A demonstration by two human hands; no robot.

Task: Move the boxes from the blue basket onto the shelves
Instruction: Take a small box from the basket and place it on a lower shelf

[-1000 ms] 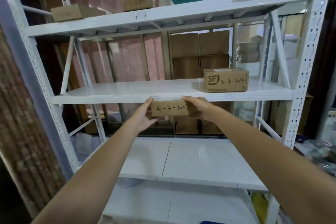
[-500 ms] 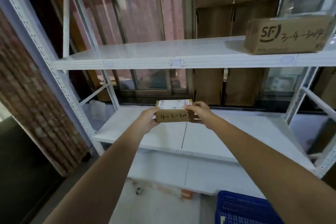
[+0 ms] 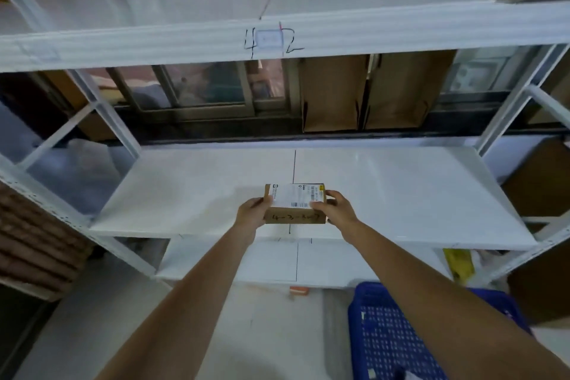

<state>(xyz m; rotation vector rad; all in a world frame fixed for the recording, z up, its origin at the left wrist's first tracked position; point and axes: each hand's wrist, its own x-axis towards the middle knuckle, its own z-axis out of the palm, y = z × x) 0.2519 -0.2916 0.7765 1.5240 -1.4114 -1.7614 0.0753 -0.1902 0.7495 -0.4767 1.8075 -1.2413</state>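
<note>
Head view: small cardboard box [image 3: 294,203] gripped at its two ends, left hand [image 3: 251,212] curled round the left end and right hand [image 3: 334,212] round the right, both arms stretched forward, box at the front edge of the white middle shelf [image 3: 401,194], whether resting or just above, cannot tell. White printed label with barcode on top, unreadable; handwritten "4-3-3…" on the near face, blurred. Bare board to either side and behind; "4" and "2" penned on upper shelf edge [image 3: 271,40]; blue basket [image 3: 391,339] low right.

Upper shelf edge [image 3: 216,43]: handwritten "4 2". Box [image 3: 294,205] front: writing blurred.
</note>
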